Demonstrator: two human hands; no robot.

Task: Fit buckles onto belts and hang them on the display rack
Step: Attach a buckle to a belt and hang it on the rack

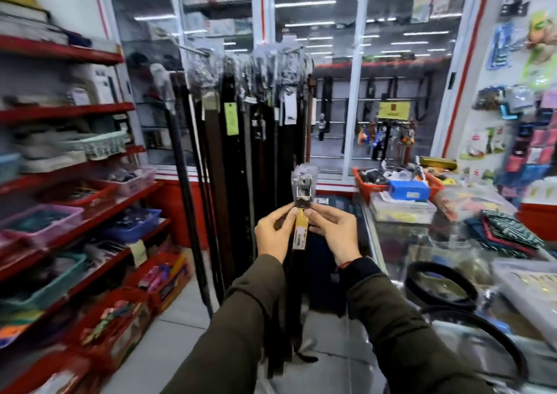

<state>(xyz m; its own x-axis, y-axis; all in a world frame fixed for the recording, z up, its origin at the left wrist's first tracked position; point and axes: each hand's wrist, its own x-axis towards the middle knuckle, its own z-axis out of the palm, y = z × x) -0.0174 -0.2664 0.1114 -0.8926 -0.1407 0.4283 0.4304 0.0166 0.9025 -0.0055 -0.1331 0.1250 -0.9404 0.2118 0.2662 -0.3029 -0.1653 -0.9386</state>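
I have both forearms raised ahead, palms facing each other. My left hand and right hand pinch the belt from either side, fingers closed on its top end; the buckle stands just above them, the rack beyond.

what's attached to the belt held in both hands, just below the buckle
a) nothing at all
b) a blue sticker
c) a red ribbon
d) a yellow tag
d: a yellow tag hangs just under the plastic-wrapped buckle on the dark belt, pinched between the left hand and right hand.
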